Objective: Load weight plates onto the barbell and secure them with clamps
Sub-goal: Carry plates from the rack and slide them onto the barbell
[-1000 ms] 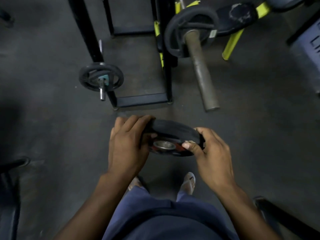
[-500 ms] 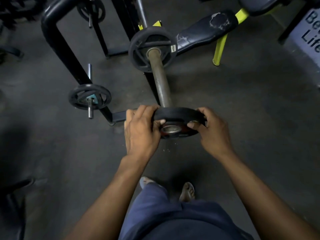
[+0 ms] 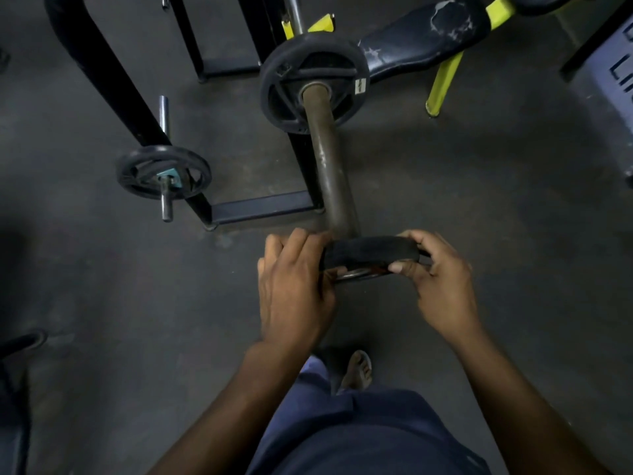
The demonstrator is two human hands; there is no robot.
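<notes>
Head view: both hands, left [image 3: 294, 296] and right [image 3: 442, 286], gripping small plate [image 3: 370, 255] at barbell sleeve [image 3: 330, 166] end.

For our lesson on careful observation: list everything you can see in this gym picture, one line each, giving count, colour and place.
small plate: one, black, at the near tip of the bar
barbell sleeve: one, brownish, centre
large plate: one, black, far along the bar
stored plate: one, black, on a peg of the rack, left
rack: one, black, upper left
bench: one, dark pad, yellow legs, upper right
left hand: grips the small plate's left edge
right hand: grips its right edge
</notes>
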